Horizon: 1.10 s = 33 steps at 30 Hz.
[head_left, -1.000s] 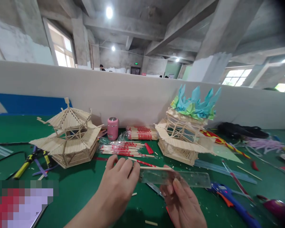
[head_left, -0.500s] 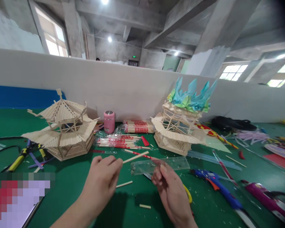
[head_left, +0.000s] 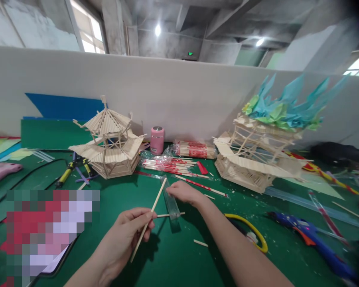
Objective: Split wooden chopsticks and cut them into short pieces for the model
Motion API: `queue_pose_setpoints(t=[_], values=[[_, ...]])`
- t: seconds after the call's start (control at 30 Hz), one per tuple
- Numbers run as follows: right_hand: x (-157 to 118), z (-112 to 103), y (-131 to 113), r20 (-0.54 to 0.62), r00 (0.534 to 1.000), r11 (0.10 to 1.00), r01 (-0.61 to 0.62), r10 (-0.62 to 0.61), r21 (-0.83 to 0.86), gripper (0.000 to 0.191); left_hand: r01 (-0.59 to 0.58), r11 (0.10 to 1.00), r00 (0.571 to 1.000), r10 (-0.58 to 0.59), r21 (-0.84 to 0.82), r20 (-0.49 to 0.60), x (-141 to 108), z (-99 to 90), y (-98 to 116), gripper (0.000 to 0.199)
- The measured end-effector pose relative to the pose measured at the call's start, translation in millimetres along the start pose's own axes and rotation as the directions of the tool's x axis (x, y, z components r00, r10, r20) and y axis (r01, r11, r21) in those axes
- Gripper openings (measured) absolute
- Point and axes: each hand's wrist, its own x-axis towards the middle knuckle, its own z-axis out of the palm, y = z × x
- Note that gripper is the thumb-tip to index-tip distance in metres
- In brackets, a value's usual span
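My left hand pinches a thin wooden stick, which slants up to the right. My right hand is closed at the fingertips on a clear plastic strip, held beside the stick. Beyond my left fingers a short stick lies partly behind the strip. Another small stick piece rests on the green table. Red-wrapped sticks lie farther back, and a stick pavilion stands to their left.
A second stick pavilion with blue and green paper stands right, near a blue glue gun. Yellow-handled scissors lie beside my right forearm. A pink bottle stands behind, and a blurred-out flat object lies left.
The view has swung left. My right hand has moved forward and toward my left, and the clear strip has turned from crosswise to lengthwise. The stick in my left hand now points more steeply upward.
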Motion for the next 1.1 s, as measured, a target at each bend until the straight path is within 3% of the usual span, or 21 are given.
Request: queue_pose_setpoints(t=[0.1, 0.23, 0.37, 0.5, 0.67, 0.8, 0.93, 1.1], values=[[7.0, -6.2, -9.1, 0.025, 1.0, 0.985, 0.005, -0.001, -0.173, 0.024, -0.002, 1.0, 1.0, 0.002, -0.012, 0.008, 0.1, -2.7, -3.1, 0.016], [15.3, -11.4, -16.7, -0.04, 0.999, 0.935, 0.007, -0.022, -0.356, 0.023, 0.011, 1.0, 1.0, -0.01, -0.03, 0.022, 1.6, -1.7, -5.6, 0.016], [16.0, -17.9, -19.0, -0.175, 0.983, 0.893, -0.03, -0.056, -0.45, 0.025, 0.012, 1.0, 0.999, -0.011, -0.029, 0.037, 3.0, 1.2, -7.3, 0.017], [-11.8, -34.1, -11.2, -0.355, 0.928, 0.883, -0.074, -0.11, -0.464, 0.025, 0.018, 1.0, 1.0, -0.018, 0.006, -0.016, 3.3, 1.1, -8.8, 0.02], [-90.4, -51.6, 41.2, -0.469, 0.88, 0.889, -0.158, -0.071, -0.431, 0.023, 0.004, 1.0, 1.0, -0.004, -0.016, -0.003, 7.7, 5.6, -11.8, 0.021], [-144.0, -38.2, 110.1, -0.517, 0.855, 0.877, -0.275, 0.037, -0.393, 0.031, 0.026, 0.998, 0.999, -0.023, -0.049, 0.049, 12.8, 21.2, -15.0, 0.022], [-158.0, -23.4, 148.3, -0.531, 0.847, 0.883, -0.259, 0.014, -0.39, 0.042, 0.066, 0.992, 0.994, -0.056, -0.107, 0.093, 13.9, 34.9, -17.5, 0.023], [-147.6, -31.8, 140.8, -0.511, 0.857, 0.899, -0.276, 0.07, -0.339, 0.039, 0.081, 0.985, 0.991, -0.064, -0.155, 0.117, 8.1, 36.4, -21.0, 0.019]])
